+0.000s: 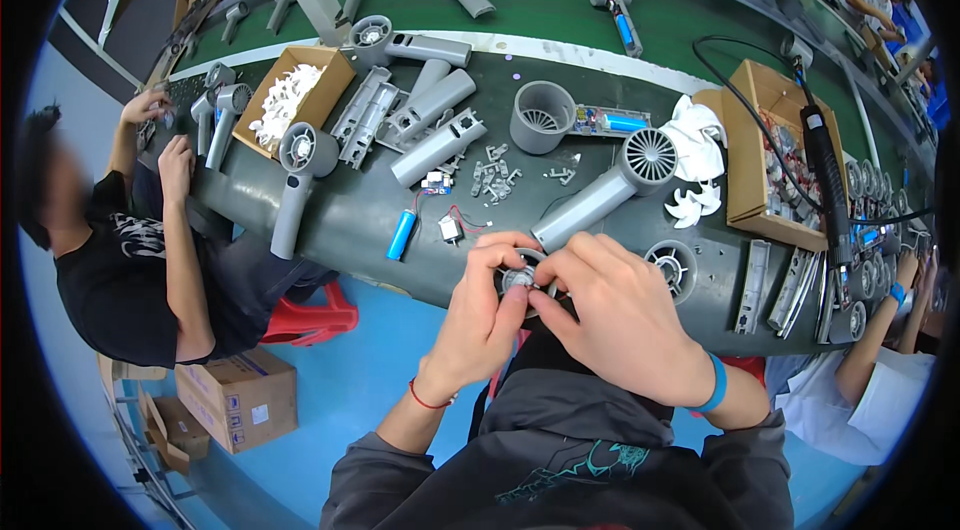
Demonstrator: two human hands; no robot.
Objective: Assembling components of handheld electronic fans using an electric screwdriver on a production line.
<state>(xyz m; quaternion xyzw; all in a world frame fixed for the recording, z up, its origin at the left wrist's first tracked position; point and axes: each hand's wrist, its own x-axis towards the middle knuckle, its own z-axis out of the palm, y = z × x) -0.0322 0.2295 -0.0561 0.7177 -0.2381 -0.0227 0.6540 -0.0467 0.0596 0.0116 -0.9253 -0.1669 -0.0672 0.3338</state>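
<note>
At the table's near edge, my left hand (478, 305) is closed round a small round grey fan housing (535, 258). My right hand (622, 315) pinches at a small silvery part in its middle; the fingers partly hide that part. Just beyond my hands lie a small motor with red wires (450, 229) and a blue battery cell (401, 235) wired to a small circuit board (436, 184). A grey handheld fan body (600, 200) with a slatted round head lies beyond my right hand. Right of that hand is another round grey fan housing (670, 270).
A carton of white fan blades (335, 80) stands at the left, and a carton of wired parts (745, 130) at the right. A black power screwdriver (828, 180) hangs there on its cable. Grey shells (440, 148) lie mid-table. Co-workers sit on both sides.
</note>
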